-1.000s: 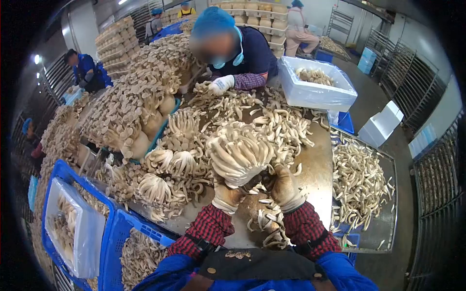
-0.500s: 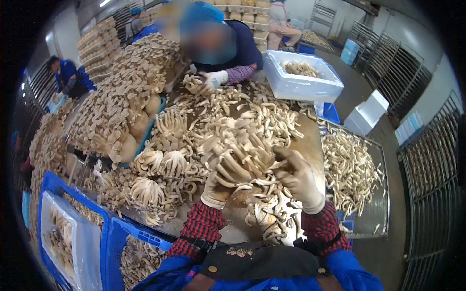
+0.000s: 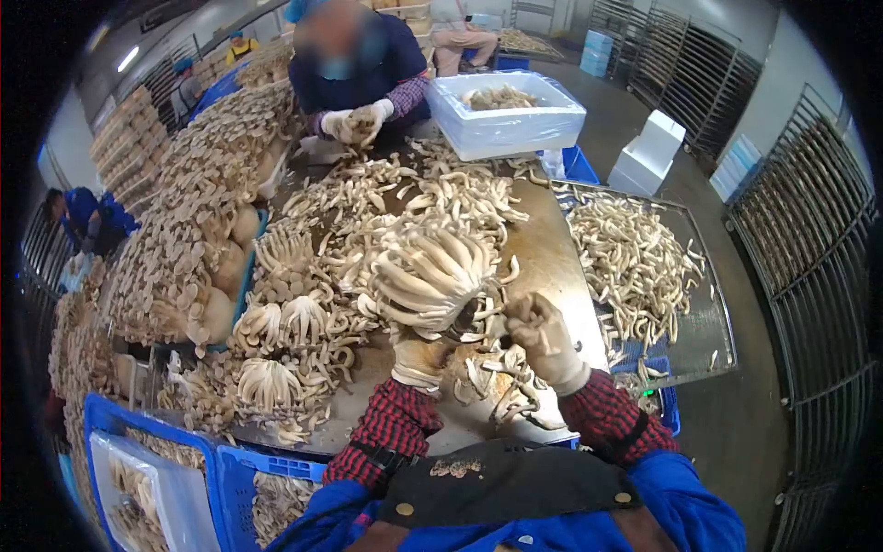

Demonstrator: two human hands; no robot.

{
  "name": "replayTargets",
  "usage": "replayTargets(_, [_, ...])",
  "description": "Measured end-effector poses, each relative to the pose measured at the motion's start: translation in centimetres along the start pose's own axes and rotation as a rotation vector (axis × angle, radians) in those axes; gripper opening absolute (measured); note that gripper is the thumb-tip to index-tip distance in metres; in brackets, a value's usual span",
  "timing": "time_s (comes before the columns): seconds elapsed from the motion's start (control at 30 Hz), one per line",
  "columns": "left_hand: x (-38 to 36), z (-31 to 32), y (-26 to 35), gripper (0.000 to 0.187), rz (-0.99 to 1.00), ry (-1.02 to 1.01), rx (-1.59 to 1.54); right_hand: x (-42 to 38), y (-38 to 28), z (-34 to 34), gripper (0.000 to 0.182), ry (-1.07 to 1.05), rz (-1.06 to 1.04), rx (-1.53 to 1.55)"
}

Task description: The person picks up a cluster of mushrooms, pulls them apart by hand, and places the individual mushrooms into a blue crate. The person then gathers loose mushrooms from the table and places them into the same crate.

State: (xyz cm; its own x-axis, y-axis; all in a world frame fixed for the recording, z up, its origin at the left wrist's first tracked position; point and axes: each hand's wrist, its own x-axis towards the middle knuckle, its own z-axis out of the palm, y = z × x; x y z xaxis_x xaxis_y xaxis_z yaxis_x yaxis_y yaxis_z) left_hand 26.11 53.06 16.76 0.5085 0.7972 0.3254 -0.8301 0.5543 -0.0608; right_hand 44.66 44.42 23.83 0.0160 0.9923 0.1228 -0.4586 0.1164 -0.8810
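My left hand [image 3: 418, 359], in a soiled white glove, grips a large mushroom cluster [image 3: 434, 278] from below. Its long pale stems fan upward and to the left. The cluster covers most of my left fingers. Just to its right is my right hand [image 3: 544, 342], gloved too, with curled fingers and apart from the cluster. Whether anything small is inside those fingers I cannot make out. Loose mushroom pieces [image 3: 510, 391] lie on the metal table [image 3: 543, 241] between my wrists. More whole clusters [image 3: 269, 382] rest to the left.
A big heap of uncut mushrooms [image 3: 189, 216] fills the left side. Separated stems cover a mesh tray [image 3: 635, 267] at right. A lined white foam box [image 3: 506, 138] stands at the far edge. Across the table, a co-worker's gloved hands [image 3: 357, 124] hold mushrooms. Blue crates [image 3: 221, 478] stand at front left.
The cluster in my left hand has turned, so its stems now fan out toward the camera. My right hand has drawn in its fingers. The co-worker sits more upright. My view has shifted.
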Motion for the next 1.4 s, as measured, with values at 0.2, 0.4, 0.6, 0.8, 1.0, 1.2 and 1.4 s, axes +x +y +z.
replayTargets(0.2, [-1.6,-0.5,0.4,0.062,0.104,0.072,0.81,-11.1,-1.4,-15.1,0.025,0.592,-0.185,-0.742])
replayTargets(0.4, [-0.2,3.0,-2.5,0.055,-0.07,0.162,0.52,-24.8,-1.7,-27.7,0.055,0.865,0.353,-1.714])
replayTargets(0.6, [-0.9,1.8,-3.0,0.056,-0.172,0.208,0.491,-8.4,-7.4,-9.7,0.045,0.365,-0.067,-1.002])
replayTargets(0.8, [0.1,0.6,-1.8,0.052,-0.13,0.172,0.634,0.3,-5.3,1.5,0.033,-0.072,-0.386,-1.252])
replayTargets(1.0, [0.6,2.6,0.7,0.053,0.117,0.304,0.443,2.2,-5.0,3.3,0.03,-0.184,-0.291,-1.169])
replayTargets(1.2, [0.5,4.3,1.6,0.042,0.23,0.179,1.014,7.2,-2.8,6.7,0.039,-0.116,-0.503,-1.193])
replayTargets(1.4, [0.6,3.6,2.2,0.045,0.263,0.293,0.53,7.2,0.2,5.3,0.03,-0.116,-0.137,-0.767])
